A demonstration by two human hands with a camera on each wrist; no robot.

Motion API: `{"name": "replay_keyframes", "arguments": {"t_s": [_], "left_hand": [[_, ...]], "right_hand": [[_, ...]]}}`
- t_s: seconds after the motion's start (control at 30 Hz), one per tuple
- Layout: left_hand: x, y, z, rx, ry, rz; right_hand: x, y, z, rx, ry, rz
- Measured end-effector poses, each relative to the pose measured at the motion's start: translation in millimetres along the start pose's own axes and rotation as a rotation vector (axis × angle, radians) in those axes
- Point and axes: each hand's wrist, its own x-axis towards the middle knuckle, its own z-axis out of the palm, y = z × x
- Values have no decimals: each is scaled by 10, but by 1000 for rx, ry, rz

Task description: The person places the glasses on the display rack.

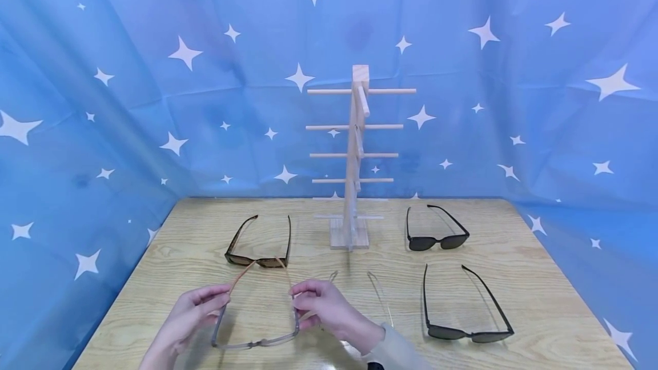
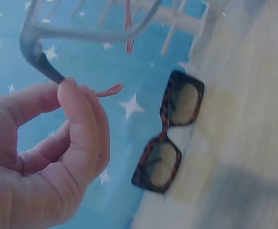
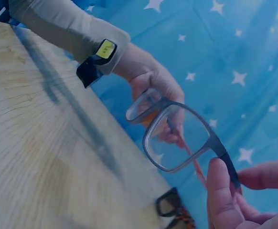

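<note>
Both hands hold a pair of grey-framed eyeglasses (image 1: pixel 249 345) above the table, its lens side toward me and its reddish temples spread open, pointing away. My left hand (image 1: pixel 192 314) pinches the left temple (image 2: pixel 50 69) near the hinge between thumb and fingers. On the other side, my right hand (image 1: pixel 326 306) pinches the right temple (image 3: pixel 230 169), also near its hinge. Just beyond the held pair lie tortoiseshell sunglasses (image 1: pixel 267 262), arms unfolded, with the temple tips overlapping them in the head view. Another thin-armed pair of glasses (image 1: pixel 379 293) is partly hidden behind my right hand.
A wooden display stand (image 1: pixel 353 159) with several horizontal pegs rises at the table's back middle. Black sunglasses (image 1: pixel 437 242) lie at the back right, another dark pair (image 1: pixel 470 336) at the front right. A blue starred cloth (image 1: pixel 231 84) hangs around the wooden table (image 1: pixel 169 244).
</note>
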Motion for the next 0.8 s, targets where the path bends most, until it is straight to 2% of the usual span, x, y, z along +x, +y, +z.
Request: {"name": "replay_keyframes", "arguments": {"t_s": [0.17, 0.37, 0.8], "left_hand": [[57, 103, 152, -34, -54, 40], [141, 205, 320, -72, -131, 63], [358, 430, 679, -149, -199, 124]], "right_hand": [[-102, -111, -152, -21, -15, -21], [-209, -232, -333, -30, 7, -50], [-395, -426, -653, -69, 60, -104]]}}
